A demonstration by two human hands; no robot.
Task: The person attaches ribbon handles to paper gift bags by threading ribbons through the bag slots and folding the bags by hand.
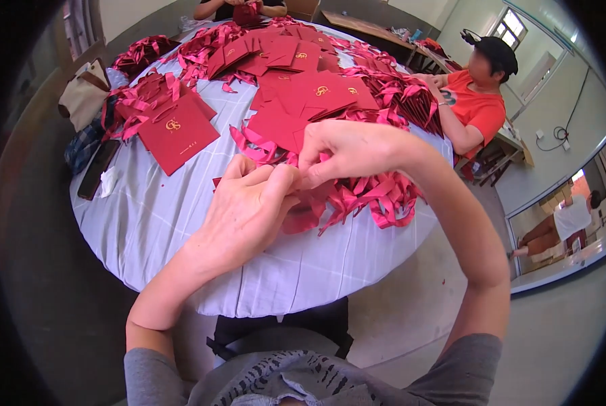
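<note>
Both left hand point(241, 210) and right hand point(357, 149) pinch tight, grip contents unclear, beside pink ribbons point(384, 213), lengths curling variously.

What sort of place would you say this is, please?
Probably a small workshop: heaps of red bags and pink ribbons lie on a cloth-covered table, with another person in an orange shirt at its edge.
</note>
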